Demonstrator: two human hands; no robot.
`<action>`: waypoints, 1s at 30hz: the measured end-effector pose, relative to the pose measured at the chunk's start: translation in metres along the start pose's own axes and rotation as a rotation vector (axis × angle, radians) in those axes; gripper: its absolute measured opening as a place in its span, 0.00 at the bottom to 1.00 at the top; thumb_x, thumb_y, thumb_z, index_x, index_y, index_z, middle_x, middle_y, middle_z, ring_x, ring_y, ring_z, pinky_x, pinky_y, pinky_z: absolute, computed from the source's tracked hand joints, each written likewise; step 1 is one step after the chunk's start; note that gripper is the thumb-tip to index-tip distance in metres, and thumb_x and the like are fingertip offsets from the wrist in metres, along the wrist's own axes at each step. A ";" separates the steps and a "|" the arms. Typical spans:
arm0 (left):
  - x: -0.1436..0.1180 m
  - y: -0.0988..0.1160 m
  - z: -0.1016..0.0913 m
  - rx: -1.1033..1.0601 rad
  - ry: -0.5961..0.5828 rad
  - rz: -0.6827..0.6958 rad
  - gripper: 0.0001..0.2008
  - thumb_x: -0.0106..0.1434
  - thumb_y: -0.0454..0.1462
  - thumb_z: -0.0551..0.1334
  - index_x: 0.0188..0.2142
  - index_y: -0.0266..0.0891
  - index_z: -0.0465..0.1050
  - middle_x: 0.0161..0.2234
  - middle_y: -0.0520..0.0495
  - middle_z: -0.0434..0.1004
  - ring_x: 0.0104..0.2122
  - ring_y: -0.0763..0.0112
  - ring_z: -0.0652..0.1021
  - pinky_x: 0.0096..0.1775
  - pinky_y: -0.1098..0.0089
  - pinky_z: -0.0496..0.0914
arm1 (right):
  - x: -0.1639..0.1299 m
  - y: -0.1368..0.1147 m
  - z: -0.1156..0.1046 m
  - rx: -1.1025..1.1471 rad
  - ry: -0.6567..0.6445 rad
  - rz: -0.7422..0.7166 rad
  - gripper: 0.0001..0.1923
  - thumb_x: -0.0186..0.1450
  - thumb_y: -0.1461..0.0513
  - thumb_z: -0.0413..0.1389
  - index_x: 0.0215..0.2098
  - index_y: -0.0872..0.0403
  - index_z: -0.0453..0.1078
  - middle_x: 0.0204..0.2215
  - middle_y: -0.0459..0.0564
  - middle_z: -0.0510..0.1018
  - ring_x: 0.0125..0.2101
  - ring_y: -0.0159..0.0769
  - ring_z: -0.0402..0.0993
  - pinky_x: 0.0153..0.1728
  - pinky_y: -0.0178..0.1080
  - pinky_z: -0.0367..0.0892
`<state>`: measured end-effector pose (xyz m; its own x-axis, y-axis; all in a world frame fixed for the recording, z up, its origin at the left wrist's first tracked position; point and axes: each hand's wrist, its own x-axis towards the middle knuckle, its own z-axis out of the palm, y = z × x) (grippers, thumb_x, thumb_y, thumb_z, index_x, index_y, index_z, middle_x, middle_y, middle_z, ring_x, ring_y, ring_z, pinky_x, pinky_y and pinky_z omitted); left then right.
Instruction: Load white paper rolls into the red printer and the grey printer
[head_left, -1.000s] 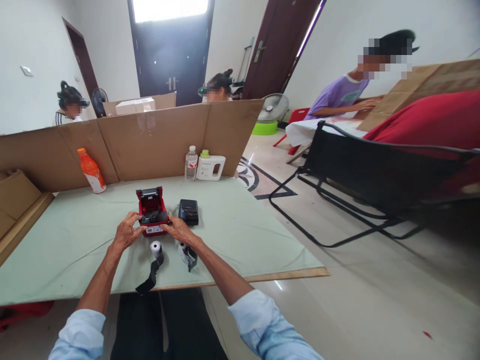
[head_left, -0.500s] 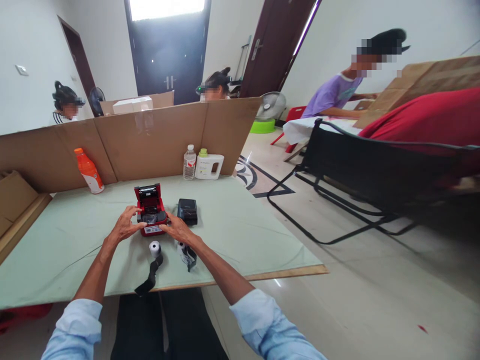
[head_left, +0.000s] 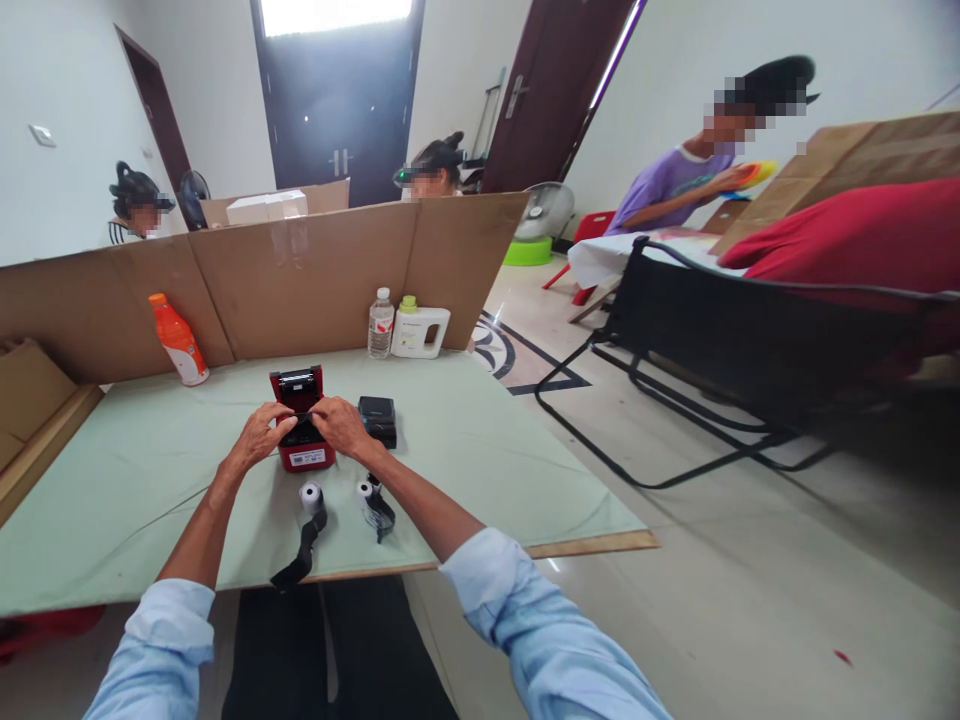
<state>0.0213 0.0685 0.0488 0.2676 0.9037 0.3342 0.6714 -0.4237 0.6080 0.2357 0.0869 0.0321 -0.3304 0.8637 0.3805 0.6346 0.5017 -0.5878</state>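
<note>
The red machine [head_left: 306, 455] sits on the pale green table [head_left: 487, 450], right in front of the person, with its lid [head_left: 296, 382] up at the back. The left hand [head_left: 262, 437] is at its left side and the right hand [head_left: 341, 425] is at its right side. Both hands reach in over the open top, and their fingertips come close to each other in the middle, in front of the lid. A thin dark bit shows between the fingertips, but it is too small to name, and I cannot tell if the fingers are pinching it or only touching. The hands cover much of the inside, so what lies in there is hard to see. The front of the machine shows below the hands, with a white label [head_left: 307, 458] too tiny to read. A black machine [head_left: 377, 422] sits just past the right hand, and the right hand and wrist are close to its left edge. Nearer the person are a white roll [head_left: 310, 496] with a dark strip [head_left: 304, 560] trailing off it, and a crinkly dark and clear bundle [head_left: 377, 512] whose shape is hard to make out. Both sleeves [head_left: 169, 630] are cut off at the bottom.
</note>
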 end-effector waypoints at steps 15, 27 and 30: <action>0.027 -0.006 0.005 -0.400 -0.061 -0.150 0.27 0.48 0.42 0.74 0.48 0.34 0.82 0.43 0.40 0.86 0.46 0.54 0.82 0.53 0.57 0.73 | 0.037 -0.009 -0.019 0.482 0.127 0.002 0.12 0.66 0.57 0.54 0.30 0.53 0.75 0.22 0.42 0.73 0.23 0.33 0.72 0.29 0.33 0.64; 0.027 0.015 0.000 -0.564 -0.140 -0.151 0.23 0.48 0.48 0.75 0.39 0.34 0.81 0.33 0.46 0.84 0.34 0.62 0.81 0.42 0.64 0.75 | 0.044 -0.043 -0.048 0.609 0.158 -0.029 0.10 0.64 0.58 0.55 0.30 0.55 0.75 0.21 0.42 0.75 0.22 0.31 0.73 0.25 0.32 0.63; 0.025 0.023 -0.008 -0.513 -0.126 -0.166 0.24 0.50 0.50 0.74 0.38 0.34 0.81 0.32 0.47 0.83 0.31 0.65 0.79 0.34 0.68 0.74 | 0.045 -0.049 -0.056 0.644 0.167 -0.024 0.11 0.64 0.57 0.56 0.30 0.55 0.75 0.21 0.43 0.75 0.22 0.31 0.72 0.25 0.32 0.64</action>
<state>0.0373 0.0811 0.0769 0.2889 0.9479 0.1343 0.2977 -0.2223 0.9284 0.2289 0.0979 0.1182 -0.1941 0.8591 0.4736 0.0673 0.4933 -0.8673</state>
